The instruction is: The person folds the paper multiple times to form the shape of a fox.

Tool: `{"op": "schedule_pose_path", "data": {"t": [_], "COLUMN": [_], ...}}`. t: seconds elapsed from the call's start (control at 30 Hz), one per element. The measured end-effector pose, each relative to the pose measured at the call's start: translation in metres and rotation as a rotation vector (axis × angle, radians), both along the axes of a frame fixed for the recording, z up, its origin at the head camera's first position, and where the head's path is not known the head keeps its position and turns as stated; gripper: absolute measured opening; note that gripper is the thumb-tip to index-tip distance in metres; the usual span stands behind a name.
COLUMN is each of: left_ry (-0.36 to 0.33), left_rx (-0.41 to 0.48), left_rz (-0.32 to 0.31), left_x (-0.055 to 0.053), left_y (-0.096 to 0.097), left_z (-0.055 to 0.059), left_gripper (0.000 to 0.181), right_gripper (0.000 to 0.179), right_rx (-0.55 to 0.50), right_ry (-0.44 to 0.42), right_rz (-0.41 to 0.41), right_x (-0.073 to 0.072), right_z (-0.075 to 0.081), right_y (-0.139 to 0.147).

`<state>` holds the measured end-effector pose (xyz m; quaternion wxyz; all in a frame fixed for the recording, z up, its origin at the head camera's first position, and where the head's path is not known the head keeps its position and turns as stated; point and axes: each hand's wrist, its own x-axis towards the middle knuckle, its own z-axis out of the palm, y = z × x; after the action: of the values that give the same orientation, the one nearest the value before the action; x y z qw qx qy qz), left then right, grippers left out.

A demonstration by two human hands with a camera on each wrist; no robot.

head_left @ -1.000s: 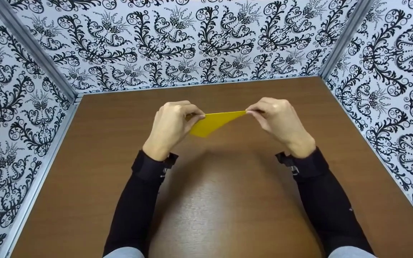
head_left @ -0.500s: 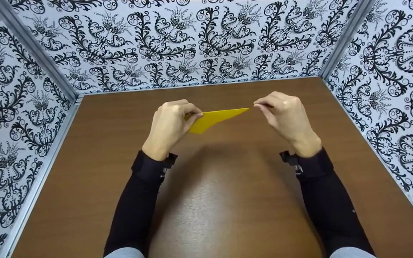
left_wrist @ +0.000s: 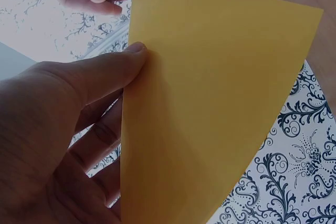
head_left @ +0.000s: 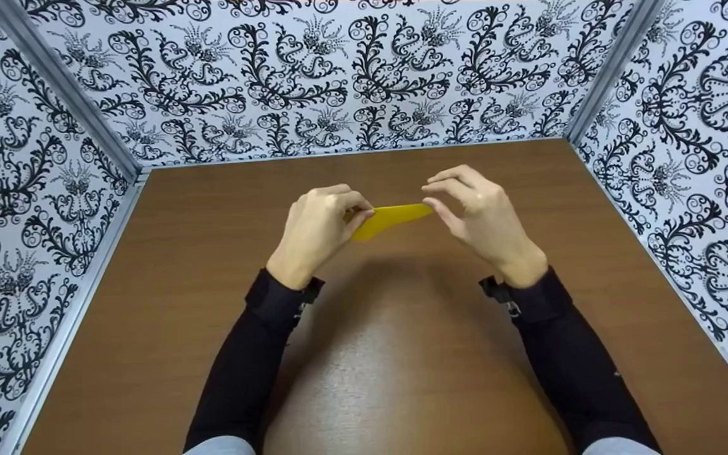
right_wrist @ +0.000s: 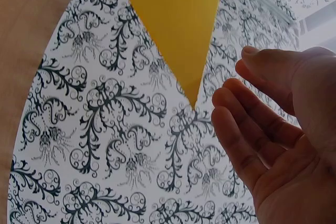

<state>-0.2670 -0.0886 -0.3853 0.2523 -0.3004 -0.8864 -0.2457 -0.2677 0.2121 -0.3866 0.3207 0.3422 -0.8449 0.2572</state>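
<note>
A folded-looking piece of yellow paper (head_left: pixel 395 218), flat and pointed toward the right, is held up above the table. My left hand (head_left: pixel 320 227) pinches its upper edge between thumb and fingers. In the left wrist view the paper (left_wrist: pixel 210 87) spreads wide, with the left thumb (left_wrist: pixel 113 72) lying on its face. My right hand (head_left: pixel 484 218) hovers at the pointed end, fingers parted and gently bent. The right wrist view shows the paper's tip (right_wrist: pixel 194 95) apart from the right fingers (right_wrist: pixel 236 124), which hold nothing.
A brown wooden table (head_left: pixel 402 379) lies below the hands. Walls with black scroll patterns (head_left: pixel 364 69) enclose it at the back and both sides, with grey metal posts (head_left: pixel 67 95) at the corners. Black bands and sleeves (head_left: pixel 244 366) cover the forearms.
The right hand has let go of the paper's pointed end, drawn off to the right, then come back beside it with fingers spread. The left hand and paper have shifted slightly right and down.
</note>
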Motion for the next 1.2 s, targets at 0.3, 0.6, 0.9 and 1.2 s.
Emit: {"op": "schedule_pose_path", "data": {"t": [0.3, 0.6, 0.9, 1.2], "left_ry": [0.022, 0.045, 0.047, 0.062], "left_rx": [-0.028, -0.032, -0.033, -0.032], "left_rz": [-0.041, -0.070, -0.063, -0.068], "left_x": [0.002, 0.006, 0.008, 0.008], "left_y": [0.010, 0.017, 0.017, 0.019], "left_z": [-0.007, -0.006, -0.006, -0.007], "left_gripper": [0.010, 0.010, 0.008, 0.008], "right_gripper": [0.028, 0.016, 0.012, 0.010], "right_rx": [0.075, 0.133, 0.091, 0.066], "right_ry": [-0.017, 0.004, 0.017, 0.036], "right_rz": [0.030, 0.026, 0.093, 0.141], "right_x": [0.004, 0.004, 0.004, 0.003], "right_z": [-0.015, -0.021, -0.022, -0.022], "right_y": [-0.016, -0.024, -0.026, -0.026]}}
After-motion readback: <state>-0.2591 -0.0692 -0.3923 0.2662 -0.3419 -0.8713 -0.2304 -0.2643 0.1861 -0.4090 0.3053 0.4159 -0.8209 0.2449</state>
